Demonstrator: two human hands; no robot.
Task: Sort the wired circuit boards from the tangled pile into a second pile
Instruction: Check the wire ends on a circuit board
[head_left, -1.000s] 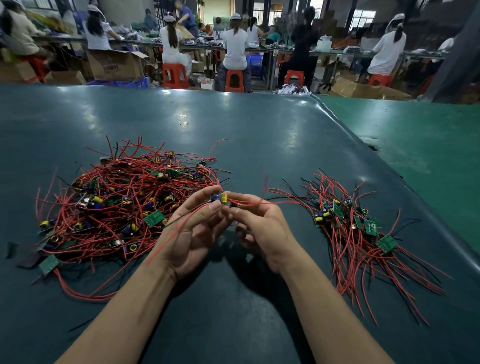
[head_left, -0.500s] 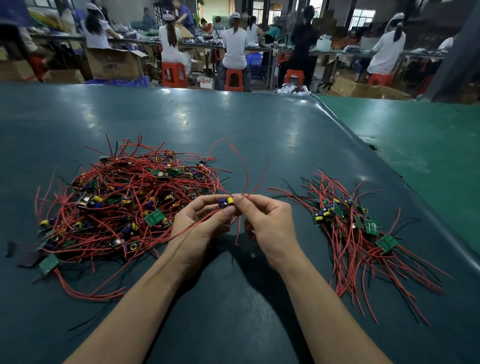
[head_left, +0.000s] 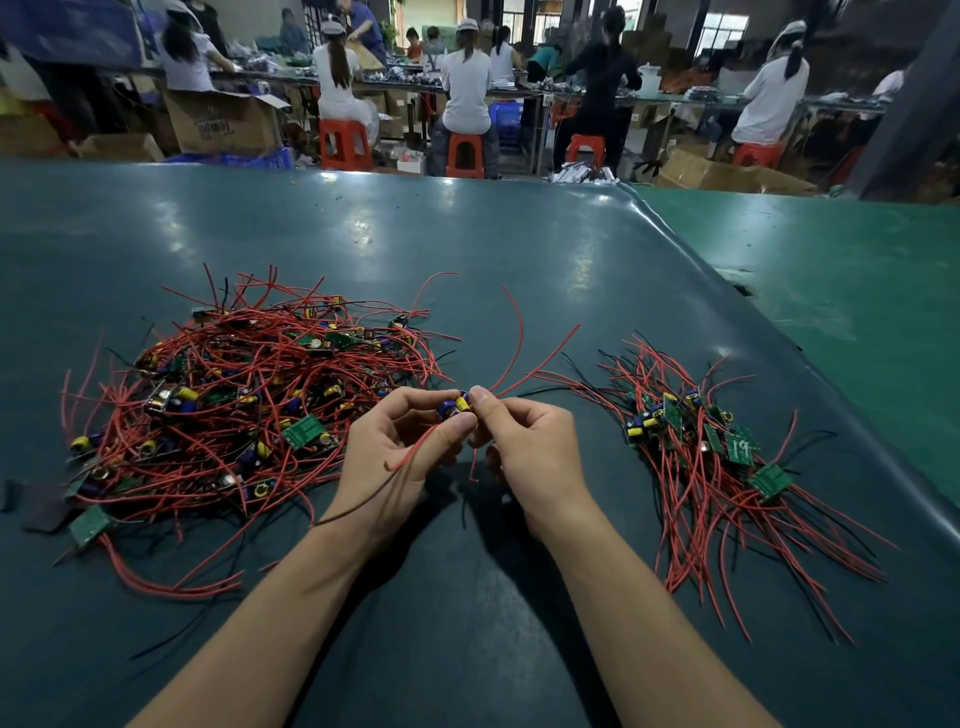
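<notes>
Centrally, a small circuit board (head_left: 456, 404) with red wires is pinched between the fingertips of the left hand (head_left: 400, 457) and the right hand (head_left: 530, 447), both grips closed around it just above the tabletop (head_left: 467, 249). The tangled pile (head_left: 244, 410) is spread at nine o'clock of the hands, the second pile (head_left: 717, 457) at three o'clock, each near but apart from them. Bare tabletop is left open at twelve o'clock up to the far edge and at six o'clock between the forearms. The right edge curves just beyond the second pile, beside a green surface (head_left: 831, 270).
</notes>
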